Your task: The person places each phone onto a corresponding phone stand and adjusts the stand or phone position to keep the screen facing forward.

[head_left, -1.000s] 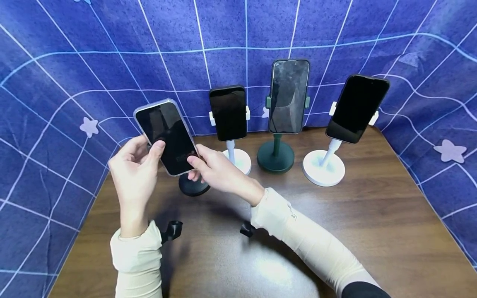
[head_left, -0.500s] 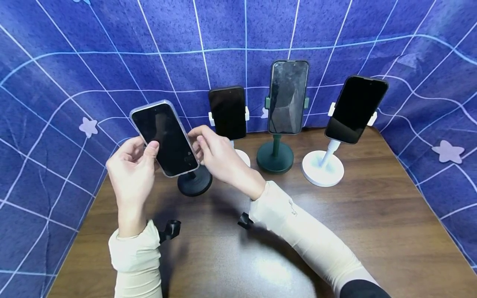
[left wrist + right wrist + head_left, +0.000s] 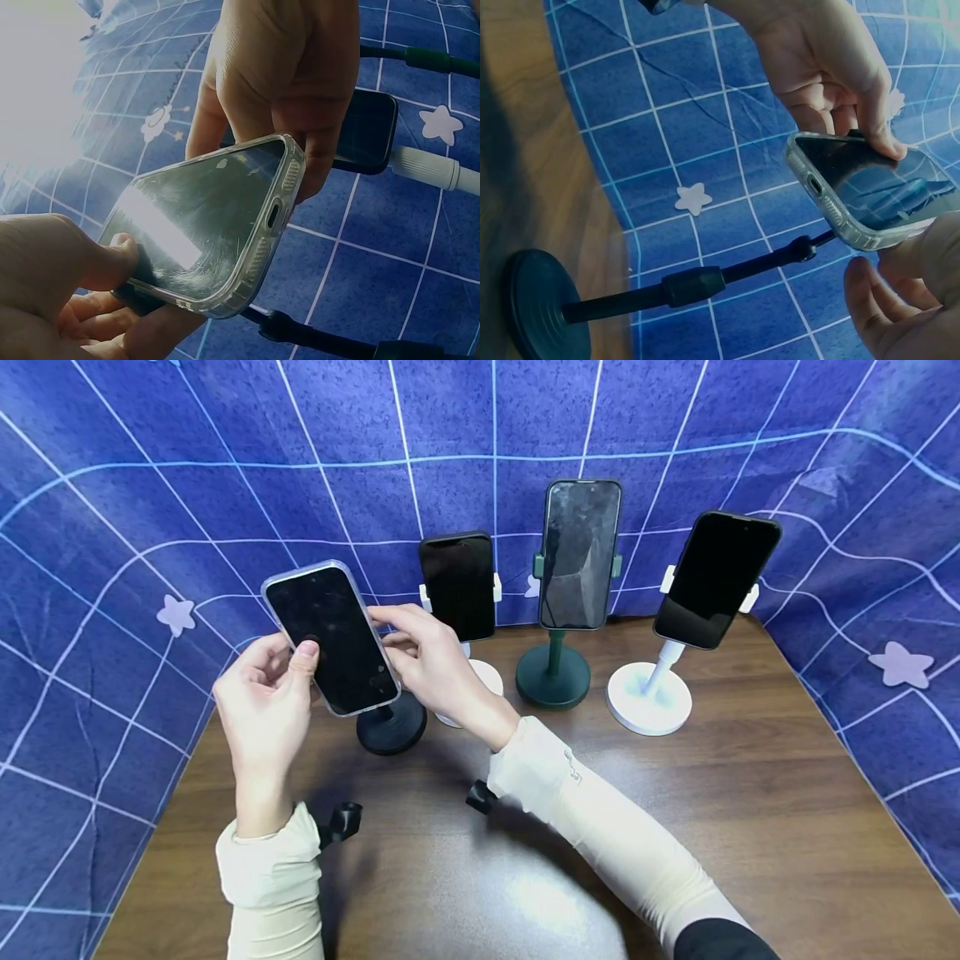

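A phone in a clear case point(image 3: 330, 639) tilts over a black phone stand point(image 3: 392, 724), its dark screen facing up and toward me. My left hand point(image 3: 264, 693) grips its left edge, thumb on the screen and fingers bent behind. At the opposite edge is my right hand point(image 3: 427, 660), its fairly straight index fingertip right at the case's upper right side. In the left wrist view, the right hand point(image 3: 277, 82) reaches down with fingers passing behind the phone point(image 3: 210, 225). The stand's black pole point(image 3: 694, 286) runs up toward the phone's back in the right wrist view; the holder's clamp is mostly hidden.
Three other stands hold dark-screened phones: a white one point(image 3: 483, 678) partly behind my right hand, a dark green one point(image 3: 553, 681) and another white one point(image 3: 648, 702) at right. All stand on the wooden table point(image 3: 675, 827), before a blue grid-patterned cloth point(image 3: 262, 435).
My right hand has let go of the phone's lower right corner, where its thumb lay on the screen, and moved up along the right edge. The phone has shifted slightly left; my left hand keeps its grip.
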Demonstrator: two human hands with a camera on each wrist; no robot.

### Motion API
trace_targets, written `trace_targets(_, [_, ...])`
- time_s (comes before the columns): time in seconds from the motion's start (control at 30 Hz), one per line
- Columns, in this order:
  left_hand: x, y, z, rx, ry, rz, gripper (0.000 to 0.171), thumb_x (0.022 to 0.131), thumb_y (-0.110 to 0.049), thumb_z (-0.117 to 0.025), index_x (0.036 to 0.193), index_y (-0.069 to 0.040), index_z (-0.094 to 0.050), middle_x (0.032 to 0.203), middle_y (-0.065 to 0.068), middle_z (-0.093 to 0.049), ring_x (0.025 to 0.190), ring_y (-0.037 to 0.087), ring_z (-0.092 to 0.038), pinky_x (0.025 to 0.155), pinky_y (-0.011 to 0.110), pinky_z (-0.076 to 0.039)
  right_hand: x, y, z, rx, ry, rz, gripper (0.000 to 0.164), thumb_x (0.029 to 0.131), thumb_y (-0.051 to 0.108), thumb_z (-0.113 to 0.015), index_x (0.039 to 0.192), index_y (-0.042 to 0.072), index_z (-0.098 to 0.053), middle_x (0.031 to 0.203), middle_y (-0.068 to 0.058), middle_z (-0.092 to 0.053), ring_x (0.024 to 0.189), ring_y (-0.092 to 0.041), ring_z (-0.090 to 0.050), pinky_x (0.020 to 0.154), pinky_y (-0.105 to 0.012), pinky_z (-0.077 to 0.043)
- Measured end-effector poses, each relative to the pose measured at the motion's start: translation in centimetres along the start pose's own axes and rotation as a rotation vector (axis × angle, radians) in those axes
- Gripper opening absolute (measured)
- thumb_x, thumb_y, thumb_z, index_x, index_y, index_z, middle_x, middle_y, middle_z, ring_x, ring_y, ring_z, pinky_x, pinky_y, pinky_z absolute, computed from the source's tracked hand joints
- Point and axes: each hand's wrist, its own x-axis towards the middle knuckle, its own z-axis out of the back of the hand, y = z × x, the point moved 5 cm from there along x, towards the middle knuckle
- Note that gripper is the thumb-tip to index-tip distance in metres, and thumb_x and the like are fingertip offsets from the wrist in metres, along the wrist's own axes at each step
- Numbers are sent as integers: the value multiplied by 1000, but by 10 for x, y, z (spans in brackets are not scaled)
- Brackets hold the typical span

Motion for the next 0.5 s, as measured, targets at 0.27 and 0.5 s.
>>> trace_targets(0.27, [0,1,0,10,6,18,19,90,-16,-70,104,-3,-72,85,-4,-72,65,4,-65,59,13,-53,3,-2,-2,29,-15,-8,43,87,-14,-58,128,-2,-59,123,-17,-60,97,-14,-65,84,-19,-52])
trace_targets(0.5, [1,1,0,-29,15,14,20,90,-15,-71,104,-1,-71,85,-5,-72,66,4,-65,57,14,-53,6,-4,-4,68,22,37,40,87,-15,-59,126,-5,-59,120,-19,-62,96,-17,-67,85,-19,-52])
